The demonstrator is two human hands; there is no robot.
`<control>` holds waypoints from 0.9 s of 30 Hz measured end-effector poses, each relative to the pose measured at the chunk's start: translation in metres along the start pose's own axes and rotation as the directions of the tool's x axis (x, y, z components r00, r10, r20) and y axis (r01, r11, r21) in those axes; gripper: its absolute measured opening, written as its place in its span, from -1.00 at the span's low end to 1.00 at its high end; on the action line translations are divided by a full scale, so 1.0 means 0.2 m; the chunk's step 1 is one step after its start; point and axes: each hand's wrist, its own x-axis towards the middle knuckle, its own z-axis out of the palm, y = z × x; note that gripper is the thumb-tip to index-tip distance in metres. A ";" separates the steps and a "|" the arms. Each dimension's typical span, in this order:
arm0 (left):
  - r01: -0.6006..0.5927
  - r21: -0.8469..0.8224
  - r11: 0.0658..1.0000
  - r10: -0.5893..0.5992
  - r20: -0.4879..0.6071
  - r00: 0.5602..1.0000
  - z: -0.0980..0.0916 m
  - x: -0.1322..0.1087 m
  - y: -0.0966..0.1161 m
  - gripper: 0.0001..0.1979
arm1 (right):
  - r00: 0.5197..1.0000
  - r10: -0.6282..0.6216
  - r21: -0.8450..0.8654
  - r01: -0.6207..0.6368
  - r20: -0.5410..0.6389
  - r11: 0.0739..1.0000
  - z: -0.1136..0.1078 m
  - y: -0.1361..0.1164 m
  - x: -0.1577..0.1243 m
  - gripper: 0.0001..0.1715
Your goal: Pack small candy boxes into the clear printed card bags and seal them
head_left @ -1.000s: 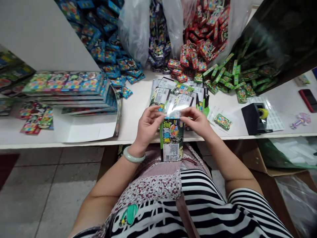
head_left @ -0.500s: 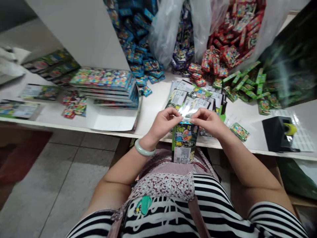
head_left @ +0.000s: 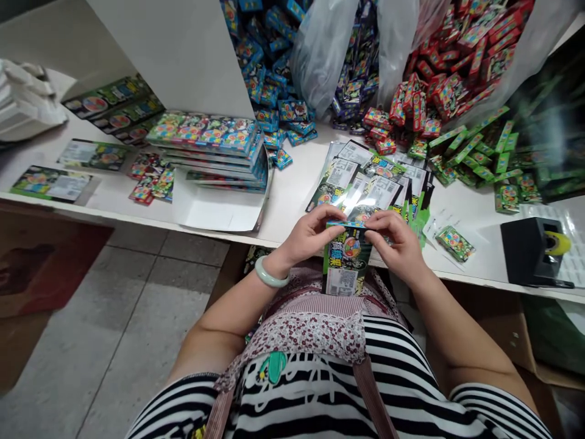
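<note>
Pack [head_left: 346, 263], green, upright at bench [head_left: 292, 201] front edge, top pinched shut between left hand [head_left: 311, 235] and right hand [head_left: 397, 244].

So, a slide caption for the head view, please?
Left hand and right hand pinch a green packet in front of a table.

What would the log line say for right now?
left hand: holding green packet top | right hand: holding same top | behind: packet stack on table

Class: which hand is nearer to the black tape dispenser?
Right. Both pinch a green printed packet; the right hand is left of the black tape dispenser, the left hand farther left.
</note>
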 end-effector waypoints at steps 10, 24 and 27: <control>0.108 0.088 0.990 -0.096 -0.136 0.986 -0.01 0.02 -0.03 -0.88 | 0.982 0.180 -0.110 -0.186 -0.064 0.976 -0.34 0.17 -0.09 -0.77; 0.100 0.172 0.980 -0.076 -0.141 0.987 0.01 0.05 -0.07 -0.92 | 0.669 0.561 -0.589 -0.726 -0.487 0.354 -0.82 0.58 -0.11 -0.88; 0.111 0.167 0.980 -0.087 -0.143 0.986 0.01 0.05 -0.07 -0.91 | 0.632 0.595 -0.371 -0.774 -0.495 0.513 -0.85 0.62 -0.14 -0.92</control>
